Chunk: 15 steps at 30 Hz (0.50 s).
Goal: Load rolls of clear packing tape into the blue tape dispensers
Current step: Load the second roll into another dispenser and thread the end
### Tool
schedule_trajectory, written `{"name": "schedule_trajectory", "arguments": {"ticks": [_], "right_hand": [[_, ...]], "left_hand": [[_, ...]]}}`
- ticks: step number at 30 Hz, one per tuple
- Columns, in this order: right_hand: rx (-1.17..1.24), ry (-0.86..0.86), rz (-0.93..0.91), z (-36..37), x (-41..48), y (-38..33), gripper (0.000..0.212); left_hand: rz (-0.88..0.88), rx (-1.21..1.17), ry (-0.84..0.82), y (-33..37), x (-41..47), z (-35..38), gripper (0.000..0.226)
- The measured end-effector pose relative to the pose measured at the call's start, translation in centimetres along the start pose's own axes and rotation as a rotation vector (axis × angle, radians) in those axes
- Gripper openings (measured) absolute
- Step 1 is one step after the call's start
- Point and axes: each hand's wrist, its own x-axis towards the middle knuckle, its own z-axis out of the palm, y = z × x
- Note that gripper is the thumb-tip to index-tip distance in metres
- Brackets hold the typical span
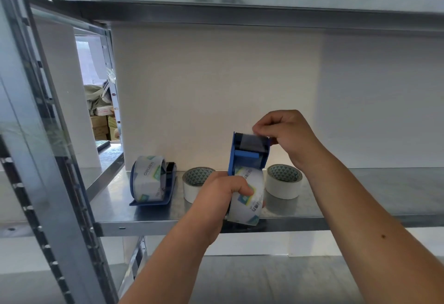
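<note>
Blue tape dispenser (248, 157) upright, cutter up | left hand (216, 193) grips roll (247, 198) | right hand (286, 133) pinches tape end (255, 144)

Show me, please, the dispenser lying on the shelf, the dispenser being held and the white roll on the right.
Shelf dispenser (149, 203): head view, blue base lip.
Held dispenser (246, 158): head view, blue crossbar.
Right white roll (283, 187): head view, outer side.
</note>
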Motion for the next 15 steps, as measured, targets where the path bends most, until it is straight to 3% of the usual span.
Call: {"name": "schedule_trajectory", "arguments": {"ticks": [11, 15], "right_hand": [[0.017, 0.16, 0.114, 0.0, 4.7, -2.1, 0.005], [0.016, 0.162, 0.152, 0.5, 5.8, -2.1, 0.005]], "left_hand": [[0.027, 0.11, -0.051, 0.3, -0.7, 0.7, 0.09], [0.039, 0.084, -0.052, 1.0, -0.9, 0.8, 0.07]]}}
